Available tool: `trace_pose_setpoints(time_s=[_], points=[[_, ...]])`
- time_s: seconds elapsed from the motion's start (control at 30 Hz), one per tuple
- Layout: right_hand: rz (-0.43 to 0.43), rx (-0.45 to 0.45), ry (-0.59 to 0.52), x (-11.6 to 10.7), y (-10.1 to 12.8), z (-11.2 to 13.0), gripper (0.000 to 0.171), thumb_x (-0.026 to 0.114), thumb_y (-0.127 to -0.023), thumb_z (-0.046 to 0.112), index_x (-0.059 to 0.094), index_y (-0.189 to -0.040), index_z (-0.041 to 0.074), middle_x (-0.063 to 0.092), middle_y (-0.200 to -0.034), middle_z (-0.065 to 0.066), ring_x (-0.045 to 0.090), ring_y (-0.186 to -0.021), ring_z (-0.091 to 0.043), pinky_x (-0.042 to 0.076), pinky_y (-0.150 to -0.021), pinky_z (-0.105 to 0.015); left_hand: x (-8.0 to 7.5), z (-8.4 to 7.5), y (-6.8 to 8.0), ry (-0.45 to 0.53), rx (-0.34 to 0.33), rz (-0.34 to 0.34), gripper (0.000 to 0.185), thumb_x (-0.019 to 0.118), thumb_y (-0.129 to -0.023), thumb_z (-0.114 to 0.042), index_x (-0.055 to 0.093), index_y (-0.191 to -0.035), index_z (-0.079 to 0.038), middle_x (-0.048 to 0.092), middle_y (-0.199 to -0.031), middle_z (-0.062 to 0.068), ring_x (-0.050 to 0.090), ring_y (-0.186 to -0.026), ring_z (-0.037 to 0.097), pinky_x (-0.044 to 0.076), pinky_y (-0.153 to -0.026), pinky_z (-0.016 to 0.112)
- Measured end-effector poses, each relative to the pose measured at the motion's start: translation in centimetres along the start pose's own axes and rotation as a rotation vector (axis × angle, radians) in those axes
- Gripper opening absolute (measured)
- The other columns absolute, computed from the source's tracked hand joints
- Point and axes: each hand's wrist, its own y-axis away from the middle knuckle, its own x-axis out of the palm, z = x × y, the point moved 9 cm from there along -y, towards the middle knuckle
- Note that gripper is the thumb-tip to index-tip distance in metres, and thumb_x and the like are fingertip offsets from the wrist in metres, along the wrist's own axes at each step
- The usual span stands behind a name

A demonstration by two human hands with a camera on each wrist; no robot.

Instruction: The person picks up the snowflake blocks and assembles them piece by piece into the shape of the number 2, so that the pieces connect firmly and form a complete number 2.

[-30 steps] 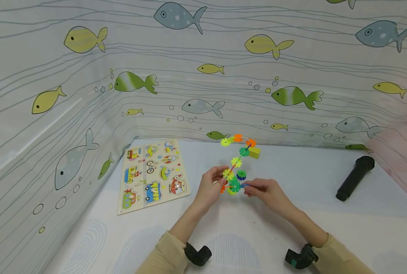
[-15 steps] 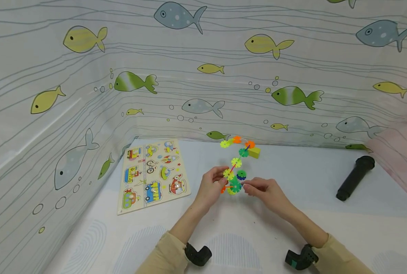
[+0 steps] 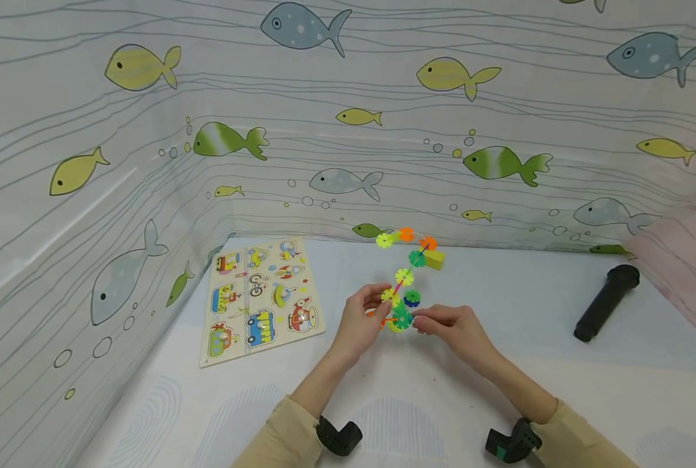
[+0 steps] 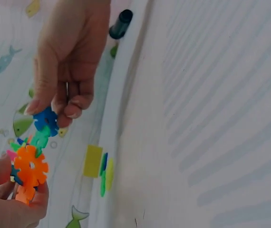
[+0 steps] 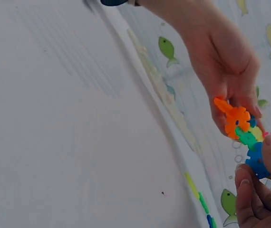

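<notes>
My left hand (image 3: pixel 356 322) grips a chain of notched plastic snowflake discs (image 3: pixel 404 277), which rises from the fingers in yellow, green and orange. An orange disc (image 4: pixel 31 166) sits at the near end by the left fingers, with a green disc (image 4: pixel 39 140) joined to it. Thumb and fingers of my right hand (image 3: pixel 459 328) pinch a blue disc (image 5: pixel 256 161) by its edge. That blue disc touches the green one; how deeply their slots interlock I cannot tell. In the head view the right fingertips mostly hide it.
A yellow block (image 3: pixel 434 260) stands behind the chain. Loose green and blue discs (image 3: pixel 412 298) lie near it on the table. To the left is a wooden vehicle puzzle board (image 3: pixel 264 296). A black cylinder (image 3: pixel 607 303) lies at the right. Fish-printed curtain surrounds the table.
The right fingertips have shifted slightly left toward the chain, and the blue disc that showed between them and the green disc is now mostly covered. The left hand keeps its hold.
</notes>
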Motion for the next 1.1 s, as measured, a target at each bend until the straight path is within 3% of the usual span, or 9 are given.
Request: trace_pose_setpoints(time_s=[0.37,0.6,1.1], points=[[-0.022,-0.031,-0.013,0.39,0.05,0.62,0.023,0.071,-0.093,0.021,0.078,-0.110,0.007,0.075,-0.096,-0.007,0.066,-0.084,-0.016,0.058,-0.076,-0.034,0.08,0.22,0.16,-0.005,-0.014,0.001,0.033,0.060,-0.099,-0.006,0.060,-0.131,-0.003,0.064,-0.119,0.012,0.059,-0.112,0.025,0.054,-0.094,0.034],[-0.023,-0.039,-0.008,0.49,0.05,0.82,0.023,0.071,-0.093,0.020,0.077,-0.111,0.006,0.075,-0.095,-0.009,0.064,-0.083,-0.015,0.057,-0.075,-0.032,0.09,0.45,0.03,-0.009,-0.005,0.009,0.032,0.059,-0.099,-0.006,0.061,-0.131,-0.004,0.064,-0.119,0.012,0.059,-0.111,0.025,0.055,-0.091,0.028],[-0.015,0.081,0.014,0.82,0.46,-0.12,0.037,0.076,-0.089,0.027,0.073,-0.120,0.008,0.076,-0.107,-0.007,0.071,-0.090,-0.013,0.056,-0.078,-0.021,-0.45,0.13,-0.21,0.008,0.000,-0.002,0.032,0.058,-0.099,-0.003,0.061,-0.131,-0.001,0.064,-0.115,0.018,0.063,-0.105,0.029,0.058,-0.088,0.036]])
